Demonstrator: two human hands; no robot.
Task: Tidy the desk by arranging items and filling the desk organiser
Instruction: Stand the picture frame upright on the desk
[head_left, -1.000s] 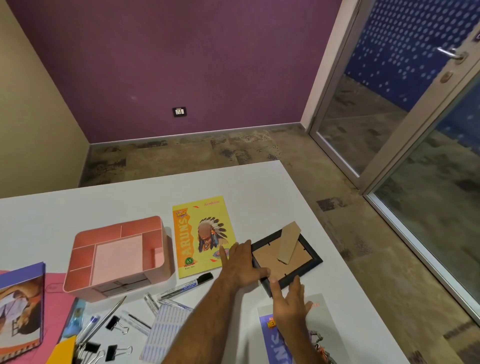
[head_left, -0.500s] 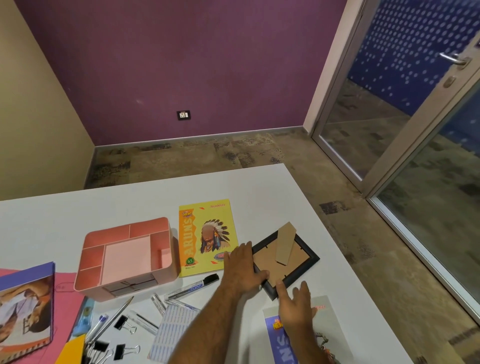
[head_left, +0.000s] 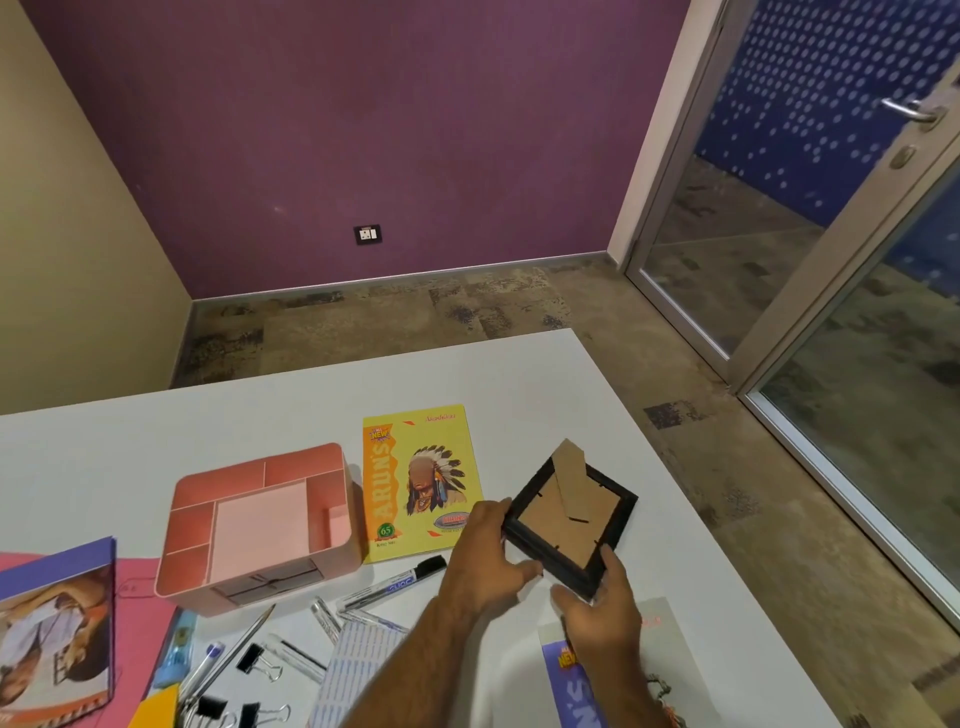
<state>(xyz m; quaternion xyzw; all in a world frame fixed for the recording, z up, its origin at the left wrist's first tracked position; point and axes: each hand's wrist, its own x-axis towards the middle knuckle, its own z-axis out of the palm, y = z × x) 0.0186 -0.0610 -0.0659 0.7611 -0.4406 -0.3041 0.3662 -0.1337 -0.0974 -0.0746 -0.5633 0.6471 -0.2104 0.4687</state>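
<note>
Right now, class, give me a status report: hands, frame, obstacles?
Left hand and right hand both grip the black photo frame, back side up. Pink organiser holds nothing visible. Yellow notebook beside frame.

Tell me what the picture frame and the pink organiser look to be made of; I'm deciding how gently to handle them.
Picture frame: dark moulding with a slight sheen, wood or plastic, hard to say; its back board and fold-out stand are matte brown, probably cardboard or fibreboard. Both the left hand and right hand hold it. Pink organiser: thin, smooth walls with rounded corners, likely moulded plastic.
</note>
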